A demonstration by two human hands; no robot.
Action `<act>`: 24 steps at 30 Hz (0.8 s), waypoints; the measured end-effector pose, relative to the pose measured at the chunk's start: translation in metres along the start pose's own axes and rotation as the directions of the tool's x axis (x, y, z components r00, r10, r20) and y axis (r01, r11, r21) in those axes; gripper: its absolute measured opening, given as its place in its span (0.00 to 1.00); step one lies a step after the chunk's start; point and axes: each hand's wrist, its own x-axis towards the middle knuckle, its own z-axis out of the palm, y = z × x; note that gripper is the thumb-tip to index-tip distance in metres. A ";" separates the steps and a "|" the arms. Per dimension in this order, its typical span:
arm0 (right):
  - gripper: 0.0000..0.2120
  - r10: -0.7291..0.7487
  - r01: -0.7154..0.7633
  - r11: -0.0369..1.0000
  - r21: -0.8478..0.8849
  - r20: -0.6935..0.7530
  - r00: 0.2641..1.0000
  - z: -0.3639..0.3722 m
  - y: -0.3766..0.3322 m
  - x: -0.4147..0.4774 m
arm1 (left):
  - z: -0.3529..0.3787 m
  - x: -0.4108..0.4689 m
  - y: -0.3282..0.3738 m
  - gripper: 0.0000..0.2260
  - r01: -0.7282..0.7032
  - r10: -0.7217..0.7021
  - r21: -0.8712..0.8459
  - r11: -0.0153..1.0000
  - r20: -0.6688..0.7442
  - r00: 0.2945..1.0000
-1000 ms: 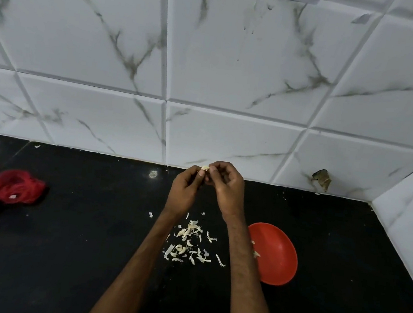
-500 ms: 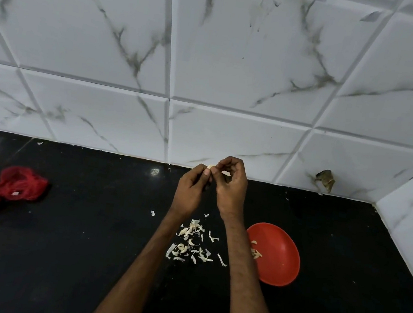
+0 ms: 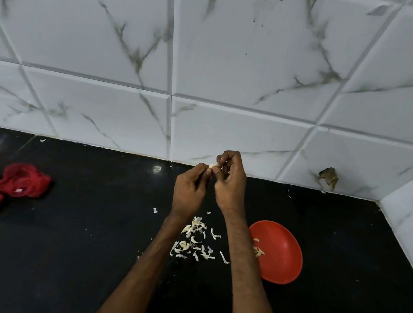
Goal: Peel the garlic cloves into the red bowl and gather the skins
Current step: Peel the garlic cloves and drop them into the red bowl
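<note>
both hands, left hand [image 3: 188, 193] and right hand [image 3: 230, 182], pinch one pale garlic clove [image 3: 212, 166] at frame centre; red bowl [image 3: 280, 255] lower right; no readable writing.

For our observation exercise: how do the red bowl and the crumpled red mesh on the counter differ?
The red bowl is smooth and round; the red mesh is crumpled and shapeless. The bowl sits at right holding a few pale garlic pieces; the mesh lies far left. Both are red, on the black counter.
</note>
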 end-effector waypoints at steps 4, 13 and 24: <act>0.17 0.001 -0.001 0.998 -0.070 -0.004 1.000 0.004 -0.002 -0.001 | 0.000 -0.002 0.003 0.14 -0.053 0.054 0.040 0.998 -0.049 0.997; 0.12 -0.054 0.054 0.998 -0.034 -0.017 0.998 0.000 -0.014 -0.002 | 0.000 0.003 0.006 0.11 -0.023 0.022 -0.009 1.000 -0.098 0.995; 0.16 0.015 -0.014 1.000 0.020 -0.060 0.998 -0.002 -0.015 -0.002 | -0.004 0.002 0.003 0.11 -0.032 0.033 0.027 0.999 -0.052 0.998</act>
